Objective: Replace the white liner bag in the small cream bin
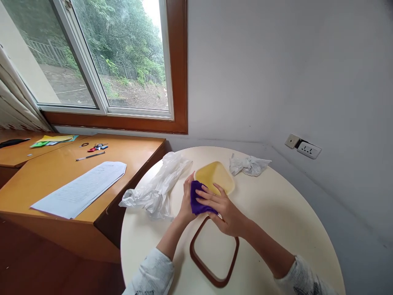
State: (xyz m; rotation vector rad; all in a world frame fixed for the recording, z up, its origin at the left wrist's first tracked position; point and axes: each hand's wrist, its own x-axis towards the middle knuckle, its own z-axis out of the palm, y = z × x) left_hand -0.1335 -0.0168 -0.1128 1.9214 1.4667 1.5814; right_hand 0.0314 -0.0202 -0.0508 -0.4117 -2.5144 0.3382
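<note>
A bunched purple cloth (199, 200) is between my two hands above the round table. My left hand (186, 203) grips its left side, with the fingertips partly hidden behind it. My right hand (226, 211) presses on the cloth from the right, fingers laid across it and thumb below. Just beyond them is a pale yellow, rounded-square lid-like piece (216, 174); its near edge is covered by the cloth and my right hand. Closer to me, a brown rounded-square frame (220, 282) lies on the table, its far corner under my hands.
On the round white table (282, 246) lie a crumpled plastic bag (162, 184) at left and a knotted plastic bag (250, 165) at back right. A wooden desk (135, 151) to the left holds papers (82, 188), a pen (90, 156) and keys (98, 147). Wall sockets (308, 150) are at right.
</note>
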